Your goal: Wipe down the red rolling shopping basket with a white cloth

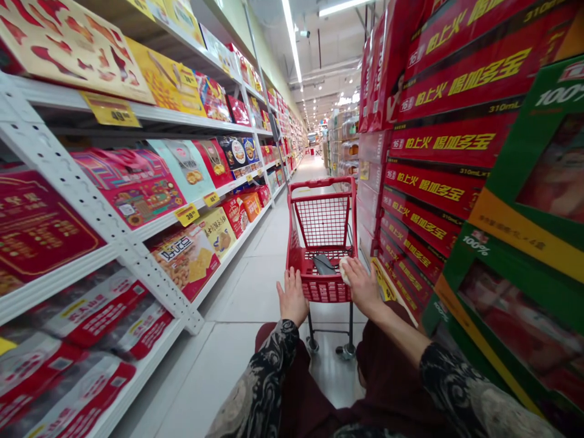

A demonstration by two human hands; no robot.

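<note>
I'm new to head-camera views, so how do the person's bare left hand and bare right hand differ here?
The bare left hand shows nothing in it, fingers slightly spread; the bare right hand has a crumpled white cloth-like piece at its fingers. The left hand's dark patterned sleeve reaches the wrist; the right hand's similar sleeve sits farther back, baring the forearm. Both hands are at the near end of the red plastic shopping cart.

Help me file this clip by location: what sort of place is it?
Most likely a supermarket aisle: white shelves of packaged goods carry yellow price tags, red cartons are stacked high opposite, and a red shopping cart stands between them.
</note>
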